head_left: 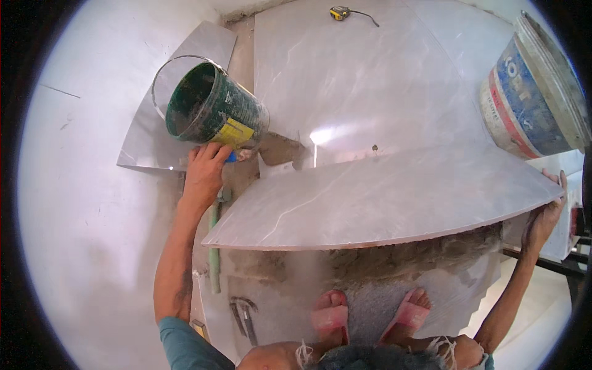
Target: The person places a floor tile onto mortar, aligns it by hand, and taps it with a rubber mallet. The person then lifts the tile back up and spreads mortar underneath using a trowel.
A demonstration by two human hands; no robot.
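My right hand (546,206) grips the right end of a large grey marble-look tile (382,194). The tile's near edge stands raised above the rough mortar (370,262) of the step. At the left, beside a green bucket (237,102), my left hand (206,169) is closed on what looks like a trowel with a blue handle (232,157). A grey-brown blade-like shape (279,150) reaches right from there, over the tile joint. Its link to the handle is hard to make out. The bucket's wire handle hangs to its left.
A large paint bucket (524,98) stands at the right on laid tile. A tape measure (339,13) lies far off. A cut tile (145,139) leans by the left wall. Near my feet lie a hammer with a green handle (214,265) and dark hand tools (246,317).
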